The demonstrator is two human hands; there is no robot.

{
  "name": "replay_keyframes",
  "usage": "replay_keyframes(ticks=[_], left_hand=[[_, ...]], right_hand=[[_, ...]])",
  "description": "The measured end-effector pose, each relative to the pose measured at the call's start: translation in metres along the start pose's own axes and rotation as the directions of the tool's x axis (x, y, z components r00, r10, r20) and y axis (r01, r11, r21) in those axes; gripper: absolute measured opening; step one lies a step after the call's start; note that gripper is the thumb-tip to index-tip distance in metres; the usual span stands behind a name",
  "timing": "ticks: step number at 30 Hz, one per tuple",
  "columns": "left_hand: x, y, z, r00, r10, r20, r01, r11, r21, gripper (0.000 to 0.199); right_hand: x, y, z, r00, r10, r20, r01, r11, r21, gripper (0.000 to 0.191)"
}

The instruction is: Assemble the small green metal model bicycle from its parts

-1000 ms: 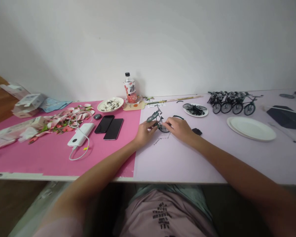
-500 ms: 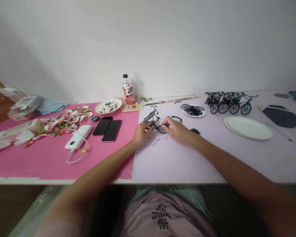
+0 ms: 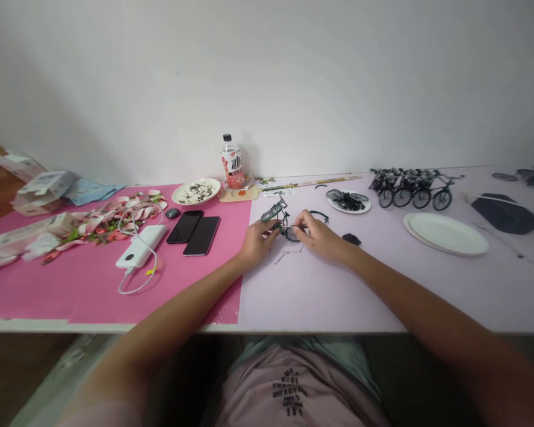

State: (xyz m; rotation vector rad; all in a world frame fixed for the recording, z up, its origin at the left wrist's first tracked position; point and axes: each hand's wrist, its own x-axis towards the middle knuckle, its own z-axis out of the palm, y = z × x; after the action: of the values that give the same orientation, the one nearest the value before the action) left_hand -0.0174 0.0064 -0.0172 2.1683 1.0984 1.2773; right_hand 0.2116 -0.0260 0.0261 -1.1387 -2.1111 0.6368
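The left hand (image 3: pixel 255 244) pinches the toy bicycle (image 3: pixel 272 212); the thin rod (image 3: pixel 289 226) gripped by the right hand (image 3: pixel 320 237) at its right might slip if pushed crookedly.

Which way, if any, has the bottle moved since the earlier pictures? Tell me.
No, it has not moved: the bottle stands in the same spot just behind the card. Only the whole view has shifted slightly.

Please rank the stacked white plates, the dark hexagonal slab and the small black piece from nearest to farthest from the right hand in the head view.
1. Small black piece: just right of the right hand.
2. Stacked white plates: farther right.
3. Dark hexagonal slab: right of the plates.
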Motion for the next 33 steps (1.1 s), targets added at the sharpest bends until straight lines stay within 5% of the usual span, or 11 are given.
replay_keyframes(ticks=[15,23,33], left_hand=[[-0.003,0.002,-0.001,1.000,-0.017,0.011,0.017,1.000,0.006,0.028],[-0.001,-0.002,-0.004,0.998,0.066,0.003,-0.066,0.996,0.067,0.029],[-0.005,0.000,-0.003,0.998,0.069,0.014,-0.070,0.990,0.123,0.030]], right_hand=[[0.002,-0.011,0.005,0.994,0.086,-0.063,-0.094,0.985,-0.142,0.035],[0.001,-0.001,0.005,1.000,0.013,-0.011,-0.012,1.000,0.027,0.021],[0.001,-0.011,0.007,0.996,0.061,-0.058,-0.062,0.998,-0.014,0.033]])
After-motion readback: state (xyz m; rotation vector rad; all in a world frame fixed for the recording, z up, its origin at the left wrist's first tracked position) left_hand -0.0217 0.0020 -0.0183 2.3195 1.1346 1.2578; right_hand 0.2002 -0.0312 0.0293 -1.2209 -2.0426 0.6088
